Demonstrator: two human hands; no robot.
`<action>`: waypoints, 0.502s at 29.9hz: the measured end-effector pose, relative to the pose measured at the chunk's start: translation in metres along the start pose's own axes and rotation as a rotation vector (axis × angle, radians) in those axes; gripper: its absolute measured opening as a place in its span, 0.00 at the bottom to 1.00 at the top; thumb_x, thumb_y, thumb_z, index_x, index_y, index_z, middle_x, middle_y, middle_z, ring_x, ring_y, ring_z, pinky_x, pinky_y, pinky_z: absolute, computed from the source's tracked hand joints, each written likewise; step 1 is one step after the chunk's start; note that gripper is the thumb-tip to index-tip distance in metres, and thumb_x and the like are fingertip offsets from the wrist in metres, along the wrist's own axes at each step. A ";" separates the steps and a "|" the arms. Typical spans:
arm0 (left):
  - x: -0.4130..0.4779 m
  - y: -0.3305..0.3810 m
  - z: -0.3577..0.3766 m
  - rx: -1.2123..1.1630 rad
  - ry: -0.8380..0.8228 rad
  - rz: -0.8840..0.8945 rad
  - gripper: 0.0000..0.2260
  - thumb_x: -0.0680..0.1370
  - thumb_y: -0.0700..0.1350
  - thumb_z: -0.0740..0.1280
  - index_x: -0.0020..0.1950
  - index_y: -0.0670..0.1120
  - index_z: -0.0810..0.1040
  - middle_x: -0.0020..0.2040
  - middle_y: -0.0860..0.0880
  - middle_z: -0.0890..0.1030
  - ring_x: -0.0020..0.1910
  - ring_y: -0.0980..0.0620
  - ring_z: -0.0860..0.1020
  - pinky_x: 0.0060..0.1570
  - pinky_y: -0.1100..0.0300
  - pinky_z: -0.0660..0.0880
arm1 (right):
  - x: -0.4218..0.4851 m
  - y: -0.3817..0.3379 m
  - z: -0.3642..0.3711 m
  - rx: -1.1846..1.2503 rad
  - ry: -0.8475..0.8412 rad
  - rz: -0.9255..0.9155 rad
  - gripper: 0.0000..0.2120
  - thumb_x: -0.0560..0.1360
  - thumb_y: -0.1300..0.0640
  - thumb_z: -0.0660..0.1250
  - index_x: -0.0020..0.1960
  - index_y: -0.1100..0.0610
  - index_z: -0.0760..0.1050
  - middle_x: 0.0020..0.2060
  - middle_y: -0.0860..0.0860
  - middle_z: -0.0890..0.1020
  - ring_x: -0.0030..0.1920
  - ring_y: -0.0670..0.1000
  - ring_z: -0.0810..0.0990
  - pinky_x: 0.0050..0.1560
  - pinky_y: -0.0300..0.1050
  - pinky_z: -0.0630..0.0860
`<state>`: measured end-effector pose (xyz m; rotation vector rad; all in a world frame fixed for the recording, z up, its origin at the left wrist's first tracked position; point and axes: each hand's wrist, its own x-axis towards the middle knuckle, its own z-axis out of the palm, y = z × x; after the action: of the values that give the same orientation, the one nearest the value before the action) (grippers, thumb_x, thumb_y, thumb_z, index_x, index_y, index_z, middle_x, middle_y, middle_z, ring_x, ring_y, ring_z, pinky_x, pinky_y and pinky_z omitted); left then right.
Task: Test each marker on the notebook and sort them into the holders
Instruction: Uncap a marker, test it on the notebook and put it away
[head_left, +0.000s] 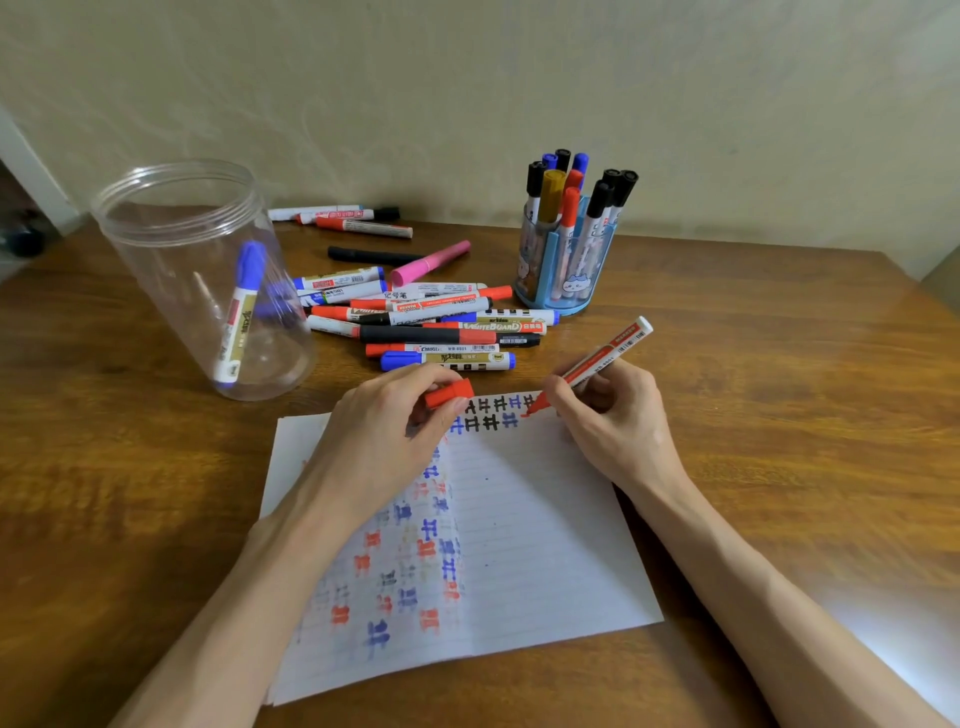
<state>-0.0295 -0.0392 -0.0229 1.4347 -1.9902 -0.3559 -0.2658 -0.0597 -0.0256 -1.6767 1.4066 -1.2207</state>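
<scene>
The person's right hand (613, 415) grips an uncapped red whiteboard marker (597, 358) like a pen, its tip touching the top edge of the lined notebook page (545, 545), just beside a row of black and blue test marks. The left hand (384, 431) rests on the page and pinches the marker's red cap (449, 393) between thumb and fingers. Judging by the page, a fair number have been tried already: red, blue and black marks run down the left part and along the top. The blue pen holder (561, 270) at the back is packed with upright markers, while the clear plastic jar (202, 280) on the left holds a single blue marker (240, 312). Between the two holders a pile of markers (431, 317) lies loose on the wooden table (779, 415), so I'd say plenty remains to test and sort.
</scene>
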 end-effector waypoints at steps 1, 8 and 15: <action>0.000 0.000 0.000 0.001 -0.001 -0.001 0.10 0.81 0.53 0.68 0.62 0.54 0.79 0.51 0.64 0.78 0.47 0.67 0.77 0.43 0.69 0.75 | 0.000 -0.001 0.000 0.002 -0.004 -0.001 0.04 0.79 0.59 0.72 0.45 0.56 0.82 0.38 0.49 0.87 0.33 0.44 0.83 0.36 0.37 0.77; -0.001 0.000 0.000 0.006 -0.008 -0.002 0.11 0.81 0.54 0.68 0.63 0.54 0.79 0.53 0.63 0.79 0.47 0.65 0.77 0.43 0.71 0.74 | -0.003 -0.002 0.003 -0.041 -0.037 -0.037 0.04 0.79 0.59 0.73 0.45 0.56 0.82 0.37 0.44 0.86 0.33 0.42 0.82 0.35 0.34 0.76; -0.001 0.000 0.000 0.003 -0.004 -0.006 0.11 0.81 0.54 0.68 0.62 0.54 0.79 0.53 0.62 0.80 0.48 0.63 0.78 0.43 0.69 0.76 | -0.003 -0.002 0.002 -0.050 -0.006 -0.066 0.07 0.78 0.62 0.71 0.43 0.54 0.79 0.33 0.37 0.82 0.31 0.41 0.76 0.34 0.30 0.70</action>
<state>-0.0289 -0.0386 -0.0232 1.4434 -1.9905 -0.3583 -0.2629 -0.0563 -0.0256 -1.7718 1.3986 -1.2252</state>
